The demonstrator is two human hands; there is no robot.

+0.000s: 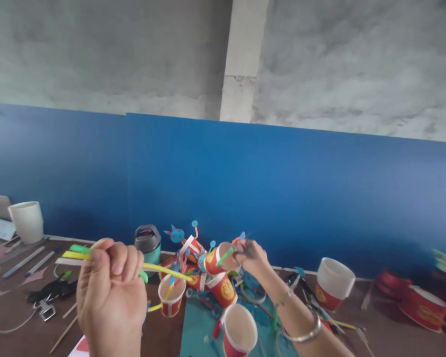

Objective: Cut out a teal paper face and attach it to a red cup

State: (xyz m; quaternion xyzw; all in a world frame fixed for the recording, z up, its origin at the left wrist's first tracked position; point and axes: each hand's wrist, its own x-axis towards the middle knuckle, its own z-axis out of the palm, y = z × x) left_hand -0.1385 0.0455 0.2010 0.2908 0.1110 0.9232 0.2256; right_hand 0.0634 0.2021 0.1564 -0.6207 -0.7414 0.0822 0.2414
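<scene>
My left hand (111,292) is closed in a fist around a bundle of thin coloured strips. Green, yellow and white ends (74,254) stick out on its left, and a long yellow strip (167,270) curves out on its right. My right hand (250,255) has its fingers closed at the mouth of a red and white paper cup (212,262), which lies tilted. A green strip (226,255) and an orange one with a blue paper disc (243,235) show at that cup. My fingertips there are partly hidden and blurred. Beneath it is a pile of decorated cups (223,290).
An upright cup (240,329) stands on the teal mat (193,329), with another cup (172,292) left of it. Stacked cups (334,282) and a red bowl (423,307) are rightward. A teal container (150,248), white mug (27,221) and pens (24,262) lie leftward. A blue partition (282,198) stands behind.
</scene>
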